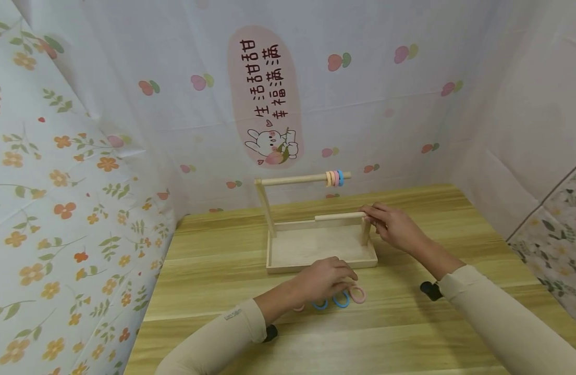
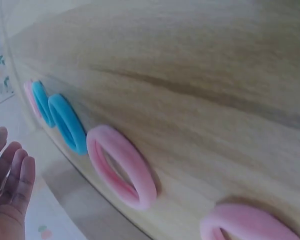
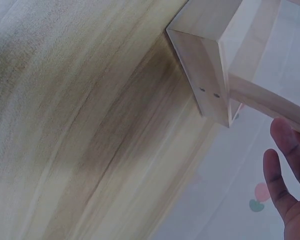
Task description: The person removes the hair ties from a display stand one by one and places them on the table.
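Cream sleeves (image 1: 217,336) stretch in from seven and four o'clock. Loosely bent and empty, the left hand (image 1: 322,278) hangs over pink and blue rings (image 2: 142,175) on the table (image 1: 212,255); toward two o'clock, the right hand (image 1: 395,227) grips the wooden rack (image 1: 288,269) atop its short post (image 1: 365,235).

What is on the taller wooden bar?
Orange, pink and blue rings sit around the taller bar, bunched near its free end. They cover the part of it inside them, so that bit can't be seen.
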The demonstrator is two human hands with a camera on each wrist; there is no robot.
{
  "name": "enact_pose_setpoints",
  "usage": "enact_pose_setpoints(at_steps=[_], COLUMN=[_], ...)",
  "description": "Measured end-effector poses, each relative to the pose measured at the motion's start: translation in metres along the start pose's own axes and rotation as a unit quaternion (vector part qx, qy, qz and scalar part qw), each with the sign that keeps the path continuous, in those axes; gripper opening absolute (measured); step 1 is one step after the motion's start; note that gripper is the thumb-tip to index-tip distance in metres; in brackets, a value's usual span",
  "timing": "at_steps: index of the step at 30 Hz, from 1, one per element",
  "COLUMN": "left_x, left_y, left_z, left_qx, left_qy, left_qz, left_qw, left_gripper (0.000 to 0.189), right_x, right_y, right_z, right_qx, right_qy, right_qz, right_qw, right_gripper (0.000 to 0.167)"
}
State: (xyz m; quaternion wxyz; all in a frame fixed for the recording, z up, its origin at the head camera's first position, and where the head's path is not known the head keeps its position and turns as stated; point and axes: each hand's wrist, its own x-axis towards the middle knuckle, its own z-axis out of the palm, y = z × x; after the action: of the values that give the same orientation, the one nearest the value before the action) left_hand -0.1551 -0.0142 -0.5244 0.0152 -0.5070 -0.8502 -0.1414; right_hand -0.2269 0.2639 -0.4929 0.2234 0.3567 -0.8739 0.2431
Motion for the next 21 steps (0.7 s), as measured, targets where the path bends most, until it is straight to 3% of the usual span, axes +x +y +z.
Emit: enact_pose_setpoints(at_steps=[5, 11, 15, 21], left_x=[-0.008, -0.022, -0.035, -0.057], left_y=[-0.004, -0.016, -0.029, -0.051], left_z=[-0.012, -0.03, -0.039, -0.054], left_qx=[-0.022, -0.023, -0.033, -0.079], left_qy=[0.027, 0.104, 0.17, 0.233], left_qz=[-0.053, -0.105, -0.136, -0.22], left_qw=[0.998, 0.9887, 0.9754, 0.9438], left_gripper=[0.024, 0.022, 0.02, 0.022], right_x=[0.001, 0.002, 0.002, 0.001], right_y=[-0.001, -0.001, -0.001, 0.0], right_z=[-0.001, -0.004, -0.005, -0.005], right_qx=[0.003, -0.003, -0.009, -0.008], right_qy=[-0.004, -0.022, -0.023, -0.023], right_qz=[0.006, 0.025, 0.022, 0.023], right_qw=[1.0, 0.9994, 0.9995, 0.9995], right_gripper=[0.037, 0.037, 0.037, 0.037])
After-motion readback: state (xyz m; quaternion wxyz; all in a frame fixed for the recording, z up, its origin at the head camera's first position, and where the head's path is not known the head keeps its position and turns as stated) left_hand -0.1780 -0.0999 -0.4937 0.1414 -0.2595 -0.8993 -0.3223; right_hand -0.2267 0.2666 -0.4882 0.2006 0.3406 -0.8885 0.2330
